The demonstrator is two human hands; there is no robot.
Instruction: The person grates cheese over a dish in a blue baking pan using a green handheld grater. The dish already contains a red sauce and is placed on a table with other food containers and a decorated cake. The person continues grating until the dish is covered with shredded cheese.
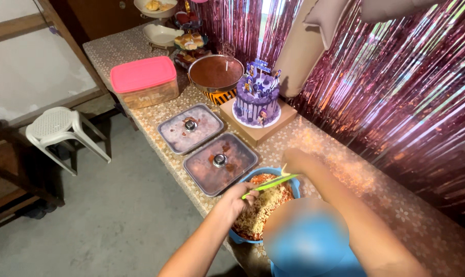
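Observation:
A blue bowl (246,177) of spaghetti with red sauce and grated cheese stands at the table's near edge. My left hand (236,199) grips one end of a slim green utensil (271,184) that lies across the bowl. My right hand (300,160) is closed at the utensil's far end, pinching a small pale piece (283,170) against it. A blurred blue shape (307,238) between my arms hides the bowl's near right side.
Two lidded rectangular metal trays (219,163) (190,127) lie beyond the bowl. A purple cake (257,100) stands on a cardboard box, with a round metal pan (215,72) and a pink-lidded tub (143,80) behind it. A pink foil curtain (396,97) hangs at right. A white plastic stool (58,128) stands on the floor at left.

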